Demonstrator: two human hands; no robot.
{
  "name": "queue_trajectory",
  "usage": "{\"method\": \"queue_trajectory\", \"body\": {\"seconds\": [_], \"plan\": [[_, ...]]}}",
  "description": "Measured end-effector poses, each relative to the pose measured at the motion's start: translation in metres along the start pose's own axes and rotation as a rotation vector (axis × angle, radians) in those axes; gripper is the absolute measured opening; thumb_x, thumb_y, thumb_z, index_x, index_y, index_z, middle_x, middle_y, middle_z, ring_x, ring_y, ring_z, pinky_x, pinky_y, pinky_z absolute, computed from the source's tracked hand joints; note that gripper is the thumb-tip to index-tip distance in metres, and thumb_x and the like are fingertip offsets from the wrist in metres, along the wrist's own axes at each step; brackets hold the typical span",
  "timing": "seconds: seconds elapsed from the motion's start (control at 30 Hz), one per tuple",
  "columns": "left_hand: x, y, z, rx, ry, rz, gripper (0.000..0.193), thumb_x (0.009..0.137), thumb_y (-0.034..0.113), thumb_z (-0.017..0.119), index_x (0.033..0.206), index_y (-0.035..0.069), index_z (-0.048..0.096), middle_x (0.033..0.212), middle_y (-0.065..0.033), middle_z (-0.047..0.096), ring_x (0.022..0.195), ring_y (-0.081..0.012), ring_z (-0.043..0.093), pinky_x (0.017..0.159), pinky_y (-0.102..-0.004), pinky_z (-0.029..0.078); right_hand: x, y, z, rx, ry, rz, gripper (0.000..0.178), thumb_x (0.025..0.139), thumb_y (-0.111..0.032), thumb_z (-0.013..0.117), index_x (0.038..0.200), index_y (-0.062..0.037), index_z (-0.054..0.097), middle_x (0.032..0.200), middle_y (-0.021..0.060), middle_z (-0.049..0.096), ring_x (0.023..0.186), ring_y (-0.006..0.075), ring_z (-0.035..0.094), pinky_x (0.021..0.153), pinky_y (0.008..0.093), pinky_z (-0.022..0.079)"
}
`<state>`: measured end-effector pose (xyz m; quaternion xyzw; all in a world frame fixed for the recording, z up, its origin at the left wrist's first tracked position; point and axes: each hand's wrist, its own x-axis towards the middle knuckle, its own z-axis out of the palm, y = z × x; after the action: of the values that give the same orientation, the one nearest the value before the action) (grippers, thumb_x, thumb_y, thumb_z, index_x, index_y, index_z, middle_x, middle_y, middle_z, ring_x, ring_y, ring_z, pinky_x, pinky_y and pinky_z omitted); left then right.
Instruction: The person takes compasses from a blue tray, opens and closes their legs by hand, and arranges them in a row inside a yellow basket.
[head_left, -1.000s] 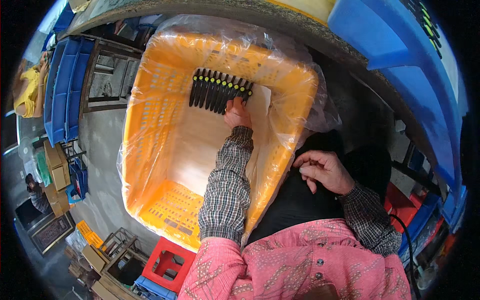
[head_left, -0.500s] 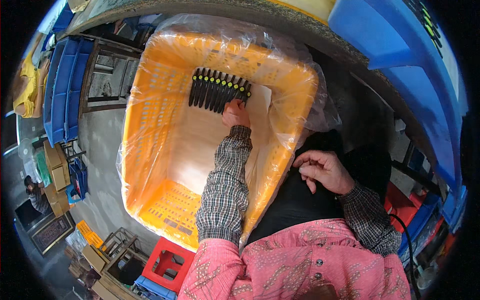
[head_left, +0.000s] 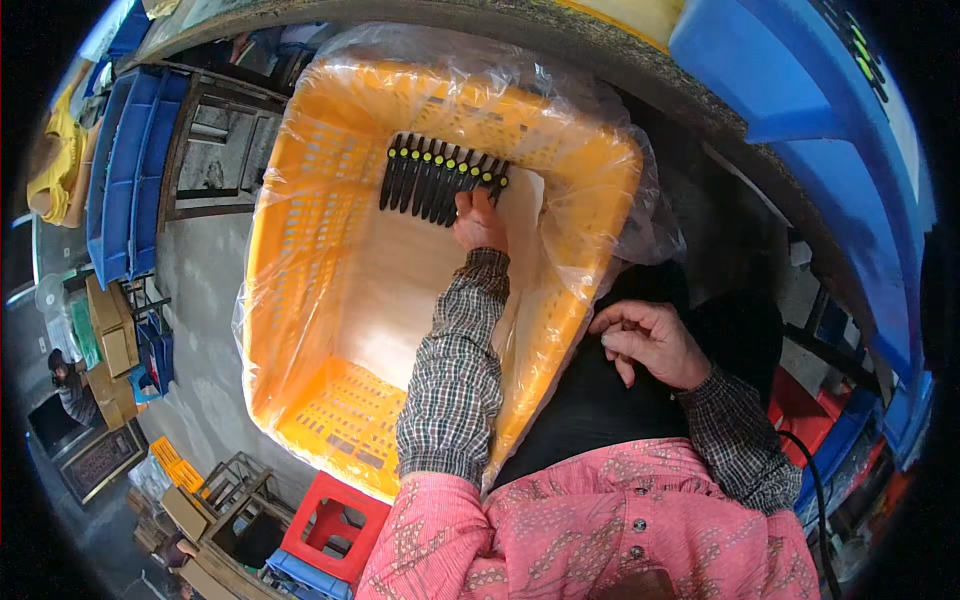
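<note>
Inside the orange basket [head_left: 300,215], a row of slim black handle-like pieces [head_left: 425,180] lies side by side on a pale sheet [head_left: 390,280]. Each piece bears a round yellow-green dot near its far end. My left hand [head_left: 481,222] is at the right end of this row, its fingers closed around the last black piece and partly covering it. My right hand [head_left: 652,340] hovers over my dark-clothed lap, outside the basket, with loosely bent fingers apart and nothing visible in them.
Clear plastic film [head_left: 640,215] lines the basket and hangs over its rim. A worn table edge [head_left: 690,95] runs along the far side, with a large blue bin [head_left: 800,100] on it. Stacked blue trays [head_left: 135,180] and a red stool [head_left: 335,525] stand left.
My left hand has shifted slightly right along the end of the row, its fingers still at the last piece. My right hand stays in nearly the same place.
</note>
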<state>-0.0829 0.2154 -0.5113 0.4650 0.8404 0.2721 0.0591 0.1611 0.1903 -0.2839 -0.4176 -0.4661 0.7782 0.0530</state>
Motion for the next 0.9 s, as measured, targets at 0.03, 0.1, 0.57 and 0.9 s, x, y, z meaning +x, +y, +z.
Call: {"method": "queue_trajectory", "body": {"seconds": [0.03, 0.1, 0.57, 0.9], "plan": [[-0.001, -0.001, 0.000, 0.020, 0.024, 0.026, 0.019, 0.076, 0.007, 0.064, 0.096, 0.010, 0.064, 0.089, -0.0125, 0.062, 0.073, -0.0339, 0.062, 0.062, -0.0433, 0.051, 0.000, 0.000, 0.000, -0.001, 0.000, -0.006, 0.019, 0.090, -0.008, 0.054, 0.104, 0.0052, 0.057, 0.073, 0.0041, 0.057, 0.050, 0.0068, 0.055, 0.048, 0.0197, 0.045], [-0.001, -0.008, -0.003, 0.035, 0.021, 0.069, 0.019, 0.077, 0.007, 0.063, 0.096, 0.010, 0.064, 0.092, -0.0123, 0.061, 0.074, -0.0344, 0.062, 0.062, -0.0436, 0.051, 0.000, 0.001, 0.001, 0.000, -0.004, -0.013, 0.019, 0.090, -0.008, 0.054, 0.104, 0.0053, 0.057, 0.073, 0.0042, 0.057, 0.050, 0.0068, 0.055, 0.048, 0.0197, 0.045], [-0.006, -0.006, -0.008, 0.131, -0.079, 0.191, 0.028, 0.081, 0.006, 0.057, 0.107, 0.015, 0.062, 0.096, -0.0115, 0.058, 0.084, -0.0329, 0.060, 0.065, -0.0431, 0.051, 0.002, 0.002, 0.001, -0.001, 0.008, 0.011, 0.019, 0.090, -0.007, 0.054, 0.104, 0.0054, 0.058, 0.072, 0.0042, 0.057, 0.050, 0.0074, 0.056, 0.047, 0.0201, 0.045], [0.007, 0.013, -0.020, 0.069, -0.022, 0.063, 0.017, 0.078, 0.010, 0.061, 0.094, 0.013, 0.063, 0.097, -0.0089, 0.057, 0.084, -0.0304, 0.060, 0.065, -0.0413, 0.051, 0.003, 0.008, 0.000, 0.063, -0.022, -0.025, 0.020, 0.090, -0.010, 0.054, 0.104, 0.0044, 0.057, 0.072, 0.0042, 0.057, 0.050, 0.0086, 0.055, 0.045, 0.0235, 0.045]]}}
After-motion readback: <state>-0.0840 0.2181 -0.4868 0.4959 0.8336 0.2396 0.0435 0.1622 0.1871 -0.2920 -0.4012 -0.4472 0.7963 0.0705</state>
